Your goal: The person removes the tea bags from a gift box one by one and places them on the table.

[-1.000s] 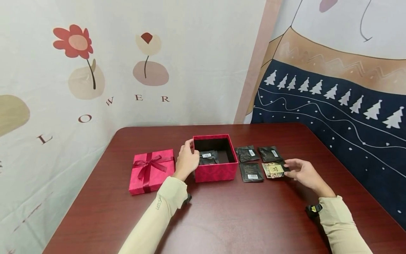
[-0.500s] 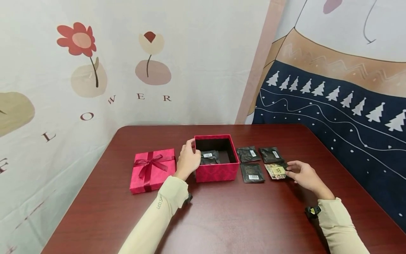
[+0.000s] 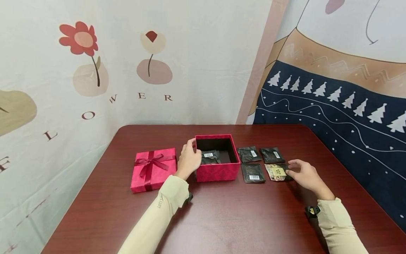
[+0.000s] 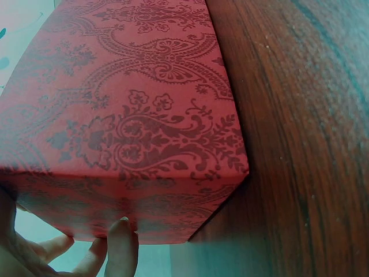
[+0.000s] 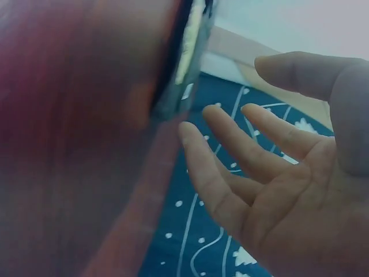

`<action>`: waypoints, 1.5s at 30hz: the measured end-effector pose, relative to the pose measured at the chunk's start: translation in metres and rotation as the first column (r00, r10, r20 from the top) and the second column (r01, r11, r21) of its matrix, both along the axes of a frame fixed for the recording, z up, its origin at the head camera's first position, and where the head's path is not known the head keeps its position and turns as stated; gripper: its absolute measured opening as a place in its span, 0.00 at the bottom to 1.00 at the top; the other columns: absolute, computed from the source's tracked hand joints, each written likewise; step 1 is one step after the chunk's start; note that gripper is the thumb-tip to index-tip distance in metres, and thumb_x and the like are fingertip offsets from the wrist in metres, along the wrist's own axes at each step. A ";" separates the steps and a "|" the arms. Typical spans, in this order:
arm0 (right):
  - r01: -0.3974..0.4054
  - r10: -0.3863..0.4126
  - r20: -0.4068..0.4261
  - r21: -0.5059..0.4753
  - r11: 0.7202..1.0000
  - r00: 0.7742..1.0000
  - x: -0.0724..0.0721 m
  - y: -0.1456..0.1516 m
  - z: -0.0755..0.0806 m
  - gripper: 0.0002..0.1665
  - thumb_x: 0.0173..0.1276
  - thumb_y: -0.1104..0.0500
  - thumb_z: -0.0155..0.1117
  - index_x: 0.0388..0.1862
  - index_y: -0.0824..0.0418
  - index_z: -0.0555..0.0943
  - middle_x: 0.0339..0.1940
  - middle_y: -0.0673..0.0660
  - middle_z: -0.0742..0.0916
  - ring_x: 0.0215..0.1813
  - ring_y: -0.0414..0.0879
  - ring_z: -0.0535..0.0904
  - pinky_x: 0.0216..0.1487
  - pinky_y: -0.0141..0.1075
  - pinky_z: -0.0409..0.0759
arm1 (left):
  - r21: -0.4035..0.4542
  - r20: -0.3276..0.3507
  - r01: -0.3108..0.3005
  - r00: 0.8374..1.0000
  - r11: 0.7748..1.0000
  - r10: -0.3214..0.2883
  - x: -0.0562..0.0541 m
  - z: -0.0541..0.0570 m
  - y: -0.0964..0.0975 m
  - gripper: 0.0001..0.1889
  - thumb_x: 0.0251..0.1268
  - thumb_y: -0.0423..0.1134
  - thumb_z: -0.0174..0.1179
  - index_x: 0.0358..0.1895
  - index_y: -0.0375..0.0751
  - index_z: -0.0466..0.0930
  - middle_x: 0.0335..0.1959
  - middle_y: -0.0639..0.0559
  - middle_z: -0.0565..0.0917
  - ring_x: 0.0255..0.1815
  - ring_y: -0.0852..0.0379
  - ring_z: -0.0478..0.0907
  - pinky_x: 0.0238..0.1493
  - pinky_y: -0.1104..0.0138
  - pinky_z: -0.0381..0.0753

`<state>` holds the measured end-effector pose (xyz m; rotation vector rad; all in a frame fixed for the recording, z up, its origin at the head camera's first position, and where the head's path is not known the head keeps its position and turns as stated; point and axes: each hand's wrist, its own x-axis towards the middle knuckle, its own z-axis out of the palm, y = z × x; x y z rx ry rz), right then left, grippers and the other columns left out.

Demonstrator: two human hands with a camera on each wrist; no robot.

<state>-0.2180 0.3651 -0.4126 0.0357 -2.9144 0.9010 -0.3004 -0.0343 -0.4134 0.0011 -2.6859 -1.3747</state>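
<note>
My left hand (image 3: pixel 189 160) grips the left wall of the open red box (image 3: pixel 219 173), thumb at the rim. In the left wrist view its fingers lie against the patterned side of the box (image 4: pixel 144 86). At least one black packet (image 3: pixel 210 157) with a white label lies inside. My right hand (image 3: pixel 305 174) is beside a packet with a yellow label (image 3: pixel 276 172). The right wrist view shows that hand (image 5: pixel 288 173) with its fingers spread, holding nothing, a gap between them and the packets (image 5: pixel 185 63). Three black packets lie near it, one of them a black packet (image 3: pixel 253 173) at the front.
A red lid (image 3: pixel 158 175) with a dark ribbon bow rests on the table (image 3: pixel 219 218), left of the box. Behind the table hang a pale flower-print cloth (image 3: pixel 203 70) and a navy cloth (image 3: pixel 304 116) with white trees.
The right fingers have let go of the yellow-labelled packet, which lies on the table among the others. My left hand keeps its hold on the box. The head view has shifted slightly.
</note>
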 end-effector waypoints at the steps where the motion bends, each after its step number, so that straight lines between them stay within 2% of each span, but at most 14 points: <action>1: 0.000 -0.001 -0.010 -0.001 1.000 1.000 0.000 -0.002 0.002 0.26 0.70 0.60 0.62 0.61 0.74 0.73 0.54 0.74 0.82 0.55 0.68 0.80 0.46 0.55 0.80 | 0.001 0.001 0.000 1.000 1.000 0.000 0.000 0.000 0.000 0.27 0.72 0.42 0.50 0.73 0.54 0.62 0.66 0.45 0.70 0.60 0.40 0.74 0.56 0.44 0.72; 11: -0.045 0.042 -0.081 -0.036 0.998 0.996 -0.016 -0.038 0.031 0.27 0.71 0.59 0.61 0.65 0.70 0.71 0.58 0.73 0.80 0.57 0.67 0.79 0.50 0.59 0.78 | 0.016 0.004 -0.003 1.000 1.000 0.002 0.002 0.001 -0.001 0.27 0.72 0.41 0.51 0.73 0.53 0.62 0.66 0.45 0.70 0.60 0.40 0.74 0.56 0.44 0.72; 19: -0.121 0.106 -0.131 -0.114 0.986 0.986 -0.034 -0.073 0.048 0.28 0.72 0.60 0.60 0.67 0.68 0.70 0.58 0.71 0.80 0.55 0.65 0.81 0.49 0.55 0.80 | 0.014 0.001 -0.013 1.000 1.000 0.013 0.002 -0.003 -0.001 0.28 0.71 0.42 0.51 0.73 0.53 0.63 0.66 0.45 0.71 0.58 0.40 0.75 0.55 0.44 0.73; 26: -0.165 0.137 -0.157 -0.183 0.969 0.978 -0.048 -0.103 0.055 0.27 0.71 0.61 0.61 0.67 0.67 0.70 0.59 0.70 0.80 0.55 0.64 0.81 0.52 0.56 0.80 | 0.014 -0.002 -0.006 1.000 1.000 0.006 0.002 -0.004 0.001 0.28 0.71 0.43 0.51 0.73 0.53 0.63 0.65 0.46 0.71 0.59 0.41 0.75 0.56 0.44 0.72; 36: -0.240 0.200 -0.178 -0.247 0.939 0.964 -0.062 -0.145 0.068 0.26 0.70 0.62 0.61 0.65 0.64 0.72 0.59 0.67 0.82 0.54 0.60 0.82 0.52 0.54 0.80 | 0.022 -0.002 -0.002 1.000 1.000 0.002 0.002 0.000 0.002 0.27 0.72 0.42 0.51 0.73 0.54 0.63 0.65 0.46 0.71 0.59 0.43 0.74 0.56 0.45 0.73; 45: -0.277 0.251 -0.132 -0.242 0.930 0.959 -0.075 -0.182 0.060 0.25 0.68 0.60 0.63 0.64 0.64 0.74 0.57 0.65 0.84 0.53 0.60 0.83 0.51 0.51 0.81 | 0.020 -0.006 -0.003 1.000 1.000 0.003 0.003 -0.001 0.001 0.27 0.71 0.42 0.51 0.73 0.53 0.63 0.65 0.45 0.71 0.59 0.42 0.74 0.56 0.44 0.73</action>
